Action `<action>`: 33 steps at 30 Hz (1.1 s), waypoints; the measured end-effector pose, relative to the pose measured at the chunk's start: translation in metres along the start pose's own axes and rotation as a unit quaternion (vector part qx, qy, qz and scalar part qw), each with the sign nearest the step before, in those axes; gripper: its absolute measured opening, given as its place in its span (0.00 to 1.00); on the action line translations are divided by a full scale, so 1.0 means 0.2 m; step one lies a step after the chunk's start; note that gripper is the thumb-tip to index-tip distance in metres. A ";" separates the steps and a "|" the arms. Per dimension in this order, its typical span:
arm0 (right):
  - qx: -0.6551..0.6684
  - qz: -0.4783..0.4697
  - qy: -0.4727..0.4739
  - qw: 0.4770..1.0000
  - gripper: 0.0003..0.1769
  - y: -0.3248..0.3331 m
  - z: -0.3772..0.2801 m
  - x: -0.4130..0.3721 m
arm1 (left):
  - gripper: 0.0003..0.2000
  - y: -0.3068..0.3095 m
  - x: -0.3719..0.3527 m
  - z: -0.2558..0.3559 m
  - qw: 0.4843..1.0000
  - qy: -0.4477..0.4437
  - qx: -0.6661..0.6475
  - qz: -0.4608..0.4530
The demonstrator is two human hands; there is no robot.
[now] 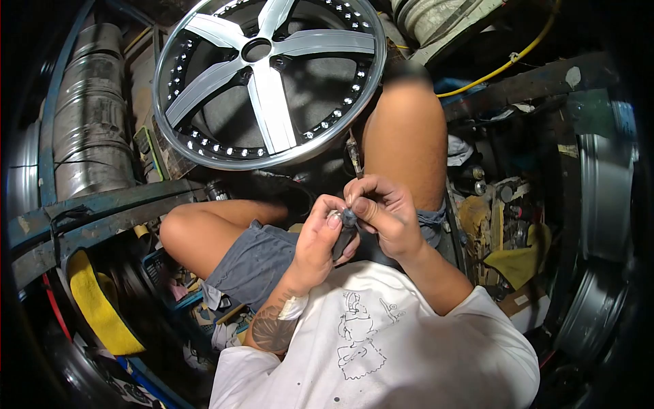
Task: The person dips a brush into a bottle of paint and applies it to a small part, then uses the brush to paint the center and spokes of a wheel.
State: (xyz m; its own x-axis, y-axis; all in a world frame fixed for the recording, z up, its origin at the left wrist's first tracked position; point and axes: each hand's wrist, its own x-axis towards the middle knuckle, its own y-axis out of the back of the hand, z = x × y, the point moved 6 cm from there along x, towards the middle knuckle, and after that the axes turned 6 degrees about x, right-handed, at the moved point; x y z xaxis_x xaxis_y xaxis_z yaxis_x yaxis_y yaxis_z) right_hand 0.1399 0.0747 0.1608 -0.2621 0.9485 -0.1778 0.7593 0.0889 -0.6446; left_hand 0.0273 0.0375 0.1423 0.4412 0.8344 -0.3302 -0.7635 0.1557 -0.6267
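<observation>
My left hand (321, 238) is closed around a small dark grey object (348, 219), held just above my lap. Its rounded, blue-grey top shows between the thumb and fingers; the rest is mostly hidden, and I cannot tell its kind. My right hand (387, 217) meets it from the other side, thumb and forefinger pinched at that top. A slim pointed tool (354, 157), like a fine brush, sticks up past the right fingers toward the wheel. Beyond my hands leans a large five-spoke wheel rim (270, 102), with silver spoke faces, black recesses and a polished lip.
At left stand stacked metal cylinders (94, 116) behind a blue metal frame (102, 221). A yellow cloth (102, 303) hangs low on that side. More rims (606, 198) line the right edge. A yellow hose (507, 65) curves at upper right, above a cluttered floor area (501, 218).
</observation>
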 end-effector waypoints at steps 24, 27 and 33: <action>-0.264 0.114 0.163 0.944 0.11 0.12 -0.54 -0.30 | 0.14 -0.32 0.18 0.10 0.986 -0.059 0.150 0.037; -0.239 0.137 0.192 0.942 0.14 0.26 -0.61 -0.45 | 0.14 -0.43 0.24 -0.01 0.969 -0.077 0.227 -0.052; -0.146 0.229 0.213 0.939 0.13 0.61 -0.58 -0.78 | 0.07 -0.83 0.33 -0.21 0.941 0.031 0.304 -0.143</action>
State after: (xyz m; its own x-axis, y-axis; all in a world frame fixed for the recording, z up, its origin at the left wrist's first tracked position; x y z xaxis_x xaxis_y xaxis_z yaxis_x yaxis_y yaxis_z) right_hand 0.3426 -0.0274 0.1972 0.3468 0.9373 -0.0342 0.8812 -0.3380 -0.3305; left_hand 0.2036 0.0444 0.1948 0.6814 0.6835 -0.2618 -0.7304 0.6581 -0.1827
